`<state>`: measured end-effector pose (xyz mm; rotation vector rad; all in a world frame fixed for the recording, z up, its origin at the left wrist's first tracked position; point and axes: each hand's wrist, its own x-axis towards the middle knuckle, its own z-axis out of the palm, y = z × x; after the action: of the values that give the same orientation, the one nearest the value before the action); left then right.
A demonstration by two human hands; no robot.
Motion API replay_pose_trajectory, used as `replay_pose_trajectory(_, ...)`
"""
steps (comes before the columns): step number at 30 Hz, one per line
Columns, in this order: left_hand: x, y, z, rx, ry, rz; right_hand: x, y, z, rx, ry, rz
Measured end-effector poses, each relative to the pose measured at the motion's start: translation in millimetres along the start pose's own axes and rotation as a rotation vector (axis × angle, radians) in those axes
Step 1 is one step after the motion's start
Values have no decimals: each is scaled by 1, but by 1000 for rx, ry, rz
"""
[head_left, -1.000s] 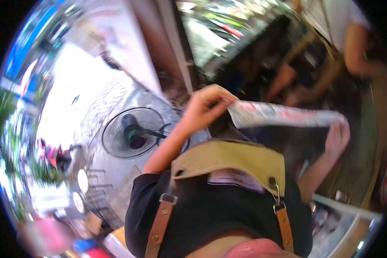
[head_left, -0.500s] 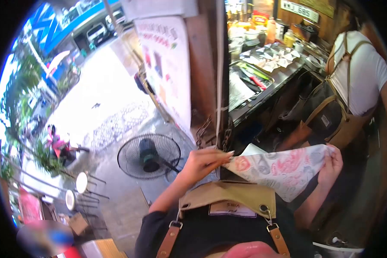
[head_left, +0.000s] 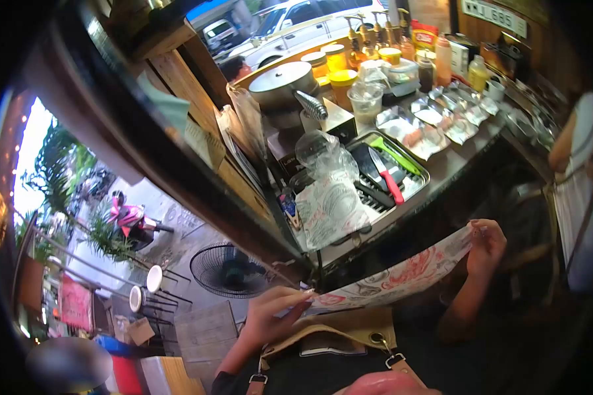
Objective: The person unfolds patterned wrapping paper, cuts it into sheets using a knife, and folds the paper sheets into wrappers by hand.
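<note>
A sheet of printed food wrapping paper (head_left: 402, 270), white with red and grey drawings, stretches between my two hands in front of my apron (head_left: 339, 336). My left hand (head_left: 277, 313) pinches its left end between thumb and fingers. At the other end, my right hand (head_left: 486, 247) grips the upper corner, with its fingers closed. On the counter ahead lies more of the printed paper (head_left: 333, 214). Beside it is a metal tray (head_left: 420, 176) holding a red-handled knife (head_left: 390, 181) and green tongs (head_left: 395, 155).
A lidded pot (head_left: 282, 78), sauce bottles (head_left: 443, 62) and several foil pieces (head_left: 428, 139) stand on the counter (head_left: 454, 172). A dark post (head_left: 178, 151) rises at left. The fan (head_left: 224, 270) is beyond my left hand. Another person (head_left: 576, 197) stands at right.
My view has swung toward the counter, showing more of its top. The paper is now drawn out into a longer, narrower strip between my hands. The other person sits farther right in view.
</note>
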<state>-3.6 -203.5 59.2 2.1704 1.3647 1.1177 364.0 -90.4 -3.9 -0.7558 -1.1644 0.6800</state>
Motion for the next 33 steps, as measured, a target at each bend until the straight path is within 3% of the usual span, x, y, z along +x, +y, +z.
replay_pose_trajectory(3, 25, 22, 8, -26, -105, -102, 43, 10, 8, 82, -36, -93)
replay_pose_trajectory(4, 35, 27, 7, -43, -215, -122, 57, 6, 13, 166, -147, -152)
replay_pose_trajectory(5, 44, 30, 10, -38, -195, -130, 68, 2, 18, 247, -255, -212)
replay_pose_trajectory(7, 59, 37, 19, -200, -368, -326, 81, -6, 31, 271, -309, -300)
replay_pose_trajectory(9, 73, 37, 29, -233, -435, -309, 87, -19, 40, 175, -401, -276)
replay_pose_trajectory(12, 100, 42, 53, -85, -417, -103, 89, -30, 43, 98, -492, -303)
replay_pose_trajectory(17, 114, 35, 78, -74, -552, -18, 96, -50, 42, 49, -530, -328)
replay_pose_trajectory(23, 107, 57, 67, 31, -631, 75, 104, -42, 40, 14, -491, -172)
replay_pose_trajectory(25, 107, 58, 67, 116, -608, 219, 103, -37, 51, -3, -548, -55)
replay_pose_trajectory(29, 116, 63, 66, 126, -679, 417, 106, -6, 72, -39, -699, -90)
replay_pose_trajectory(31, 119, 74, 60, 128, -714, 401, 104, -1, 77, -104, -560, -172)
replay_pose_trajectory(33, 117, 79, 52, 99, -591, 403, 94, -20, 66, -411, -362, -206)
